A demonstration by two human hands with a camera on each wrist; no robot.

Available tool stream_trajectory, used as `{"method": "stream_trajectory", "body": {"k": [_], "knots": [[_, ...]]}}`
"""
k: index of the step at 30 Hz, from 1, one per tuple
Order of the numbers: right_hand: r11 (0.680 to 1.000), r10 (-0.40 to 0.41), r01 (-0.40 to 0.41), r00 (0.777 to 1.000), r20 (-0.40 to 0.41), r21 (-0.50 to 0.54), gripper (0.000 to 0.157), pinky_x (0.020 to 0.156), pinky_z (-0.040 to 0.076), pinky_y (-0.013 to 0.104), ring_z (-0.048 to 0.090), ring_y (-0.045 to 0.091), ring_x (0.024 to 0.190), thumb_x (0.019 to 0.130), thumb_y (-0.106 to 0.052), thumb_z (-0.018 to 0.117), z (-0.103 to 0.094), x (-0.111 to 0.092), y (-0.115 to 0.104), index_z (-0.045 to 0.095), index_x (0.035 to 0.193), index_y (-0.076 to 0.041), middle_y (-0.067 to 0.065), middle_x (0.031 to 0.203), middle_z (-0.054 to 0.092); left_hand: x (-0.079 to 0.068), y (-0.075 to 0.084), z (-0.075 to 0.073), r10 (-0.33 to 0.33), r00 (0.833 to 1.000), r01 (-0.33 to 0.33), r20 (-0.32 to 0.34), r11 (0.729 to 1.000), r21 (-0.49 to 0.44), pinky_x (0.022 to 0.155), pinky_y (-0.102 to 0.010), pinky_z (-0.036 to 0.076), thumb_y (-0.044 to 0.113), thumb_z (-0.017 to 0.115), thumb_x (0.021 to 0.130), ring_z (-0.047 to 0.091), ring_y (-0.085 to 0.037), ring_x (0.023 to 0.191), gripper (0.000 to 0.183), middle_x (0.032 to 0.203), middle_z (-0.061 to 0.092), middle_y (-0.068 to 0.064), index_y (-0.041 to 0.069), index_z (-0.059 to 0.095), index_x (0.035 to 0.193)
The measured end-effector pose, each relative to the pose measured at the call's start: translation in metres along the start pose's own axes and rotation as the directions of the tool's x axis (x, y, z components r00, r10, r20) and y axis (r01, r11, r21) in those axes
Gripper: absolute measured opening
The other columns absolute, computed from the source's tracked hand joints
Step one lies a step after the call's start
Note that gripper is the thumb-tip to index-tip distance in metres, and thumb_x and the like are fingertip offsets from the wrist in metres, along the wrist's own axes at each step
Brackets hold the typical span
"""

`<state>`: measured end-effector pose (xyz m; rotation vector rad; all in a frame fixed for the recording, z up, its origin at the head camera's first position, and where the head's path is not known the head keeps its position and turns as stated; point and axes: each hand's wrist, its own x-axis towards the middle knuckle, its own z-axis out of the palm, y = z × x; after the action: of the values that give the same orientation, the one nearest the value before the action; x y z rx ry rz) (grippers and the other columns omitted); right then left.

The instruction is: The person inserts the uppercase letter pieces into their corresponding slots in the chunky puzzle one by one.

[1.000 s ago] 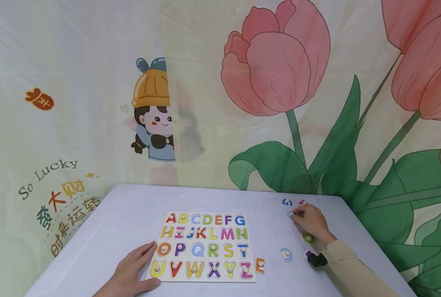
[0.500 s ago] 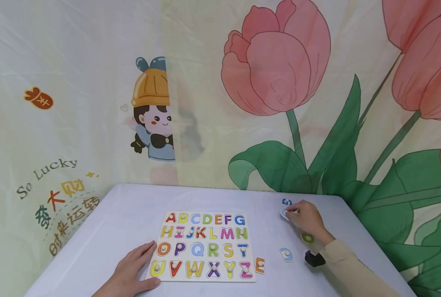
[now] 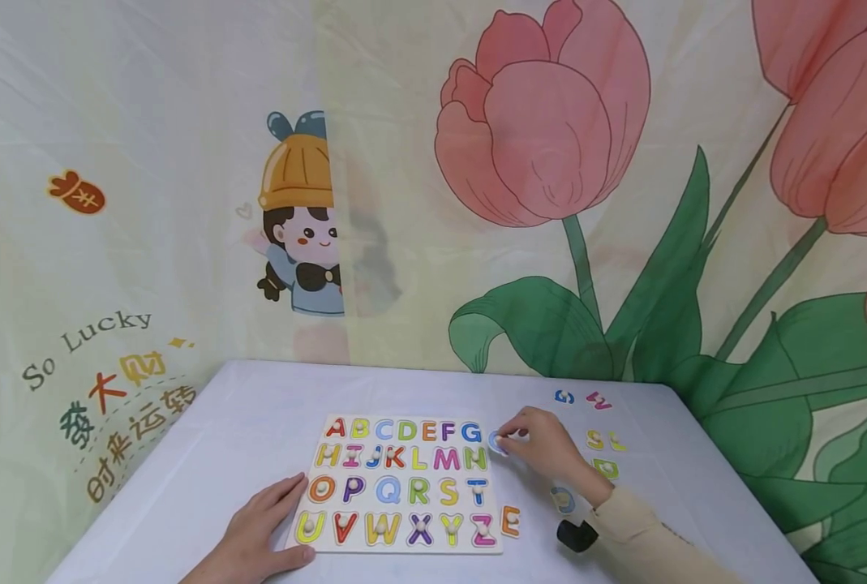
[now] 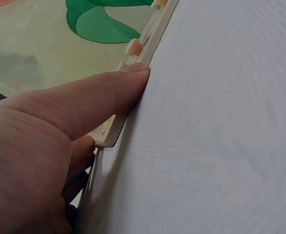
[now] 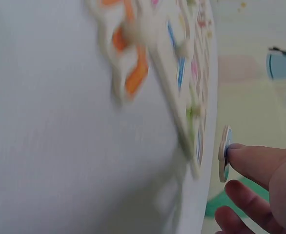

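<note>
A white alphabet puzzle board (image 3: 404, 554) with coloured letters, many bearing small knobs, lies on the table. At its near left corner rests my left hand (image 3: 251, 531), fingers along the left edge. In the left wrist view the thumb (image 4: 113, 90) touches the board's front edge. My right hand (image 3: 550, 442) pinches a light blue letter piece (image 3: 497, 443) just beyond the board's right edge, near the G. From the right wrist, this letter piece (image 5: 225, 153) shows edge-on at the thumb tip, above the tabletop.
An orange E (image 3: 511, 521) lies against the board's right side. Farther right are a light blue piece (image 3: 563, 500), a green piece (image 3: 606, 469), a yellow S (image 3: 594, 440), a blue G (image 3: 564, 397) and a pinkish-red piece (image 3: 598, 400). A printed cloth hangs behind the table.
My right hand has moved left from the loose letters to the board's right edge, bringing the light blue piece along. The left hand and the board have stayed put.
</note>
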<state>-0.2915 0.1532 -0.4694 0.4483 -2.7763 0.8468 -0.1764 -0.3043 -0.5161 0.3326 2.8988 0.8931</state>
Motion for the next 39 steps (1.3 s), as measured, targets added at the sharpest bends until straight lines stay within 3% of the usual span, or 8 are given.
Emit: {"method": "stream_trajectory", "body": {"k": [9, 12, 19, 22, 27, 34, 39], "knots": [[0.987, -0.150, 0.139, 0.979, 0.138, 0.087, 0.009, 0.071, 0.050, 0.024, 0.061, 0.017, 0.088, 0.092, -0.024, 0.086, 0.030, 0.000, -0.055, 0.086, 0.101, -0.022, -0.011, 0.091, 0.066, 0.000, 0.000, 0.000, -0.004, 1.000, 0.004, -0.006, 1.000, 0.000, 0.112, -0.077, 0.033, 0.059, 0.086, 0.082, 0.033, -0.049, 0.152, 0.107, 0.168, 0.039, -0.016, 0.004, 0.042, 0.162], [0.981, -0.175, 0.158, 0.970, 0.169, 0.112, 0.011, 0.071, 0.049, 0.023, 0.061, 0.018, 0.087, 0.092, -0.026, 0.086, 0.039, 0.000, -0.071, 0.086, 0.102, -0.022, -0.011, 0.092, 0.066, 0.000, -0.001, 0.000, 0.008, 1.000, -0.008, -0.013, 1.000, 0.016, 0.112, -0.077, 0.034, 0.058, 0.086, 0.082, 0.033, -0.050, 0.152, 0.106, 0.167, 0.039, -0.016, 0.003, 0.042, 0.162], [0.970, -0.225, 0.199, 0.950, 0.214, 0.137, 0.007, 0.064, 0.044, 0.021, 0.052, 0.006, 0.076, 0.092, -0.027, 0.086, 0.060, 0.002, -0.098, 0.087, 0.098, -0.024, -0.017, 0.085, 0.063, -0.002, -0.004, 0.002, 0.029, 0.999, -0.028, -0.029, 0.999, 0.032, 0.110, -0.075, 0.039, 0.059, 0.085, 0.083, 0.037, -0.049, 0.150, 0.105, 0.166, 0.042, -0.016, 0.003, 0.044, 0.161], [0.971, -0.218, 0.185, 0.947, 0.235, 0.154, 0.005, 0.069, 0.045, 0.022, 0.055, 0.006, 0.079, 0.092, -0.027, 0.087, 0.067, 0.002, -0.109, 0.087, 0.097, -0.025, -0.017, 0.087, 0.064, -0.002, -0.005, 0.003, 0.033, 0.999, -0.032, -0.032, 0.999, 0.030, 0.110, -0.074, 0.039, 0.059, 0.085, 0.083, 0.038, -0.049, 0.149, 0.105, 0.166, 0.042, -0.016, 0.003, 0.044, 0.161], [0.975, -0.195, 0.158, 0.944, 0.266, 0.156, 0.005, 0.076, 0.047, 0.022, 0.058, 0.007, 0.086, 0.091, -0.027, 0.087, 0.077, 0.002, -0.122, 0.087, 0.096, -0.025, -0.016, 0.091, 0.065, -0.002, -0.004, 0.002, 0.019, 1.000, -0.018, -0.019, 1.000, 0.023, 0.111, -0.076, 0.037, 0.059, 0.085, 0.082, 0.036, -0.049, 0.150, 0.106, 0.167, 0.041, -0.016, 0.004, 0.043, 0.162], [0.957, -0.282, 0.250, 0.919, 0.276, 0.146, 0.004, 0.075, 0.044, 0.021, 0.055, 0.002, 0.081, 0.093, -0.028, 0.086, 0.088, 0.002, -0.128, 0.087, 0.095, -0.025, -0.020, 0.087, 0.065, -0.001, -0.002, 0.001, -0.014, 1.000, 0.014, -0.009, 1.000, 0.005, 0.112, -0.076, 0.035, 0.060, 0.086, 0.081, 0.034, -0.048, 0.152, 0.108, 0.168, 0.039, -0.015, 0.005, 0.042, 0.162], [0.956, -0.288, 0.258, 0.915, 0.282, 0.141, 0.004, 0.072, 0.044, 0.019, 0.054, 0.000, 0.080, 0.093, -0.027, 0.086, 0.090, 0.002, -0.129, 0.087, 0.095, -0.024, -0.019, 0.089, 0.065, 0.001, -0.001, 0.002, -0.026, 1.000, 0.026, -0.005, 1.000, -0.011, 0.113, -0.077, 0.032, 0.060, 0.086, 0.080, 0.032, -0.047, 0.153, 0.108, 0.168, 0.038, -0.014, 0.005, 0.042, 0.163]]}}
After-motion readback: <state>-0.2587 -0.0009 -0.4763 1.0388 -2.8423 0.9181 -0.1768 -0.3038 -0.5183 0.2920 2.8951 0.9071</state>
